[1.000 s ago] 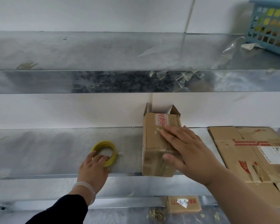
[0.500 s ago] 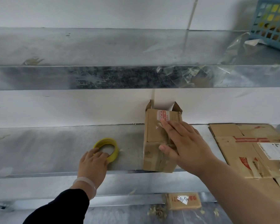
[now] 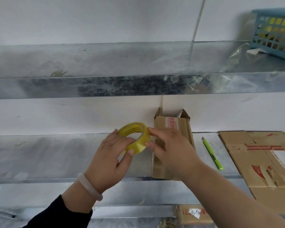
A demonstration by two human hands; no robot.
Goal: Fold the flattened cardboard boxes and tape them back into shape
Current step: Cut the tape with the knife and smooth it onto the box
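Both hands on roll [image 3: 135,137], held above shelf [image 3: 56,153] just left of box [image 3: 173,122]. Left hand [image 3: 109,155] grips roll's near side; right hand [image 3: 169,148] pinches its right rim with thumb and index. Box stands on shelf, far flaps up. Green cutter [image 3: 212,153] lies between box and flat boxes [image 3: 253,155].

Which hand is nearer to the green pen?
Right. The right hand is left of the green pen, in front of the box; the left hand grips the tape roll farther left.
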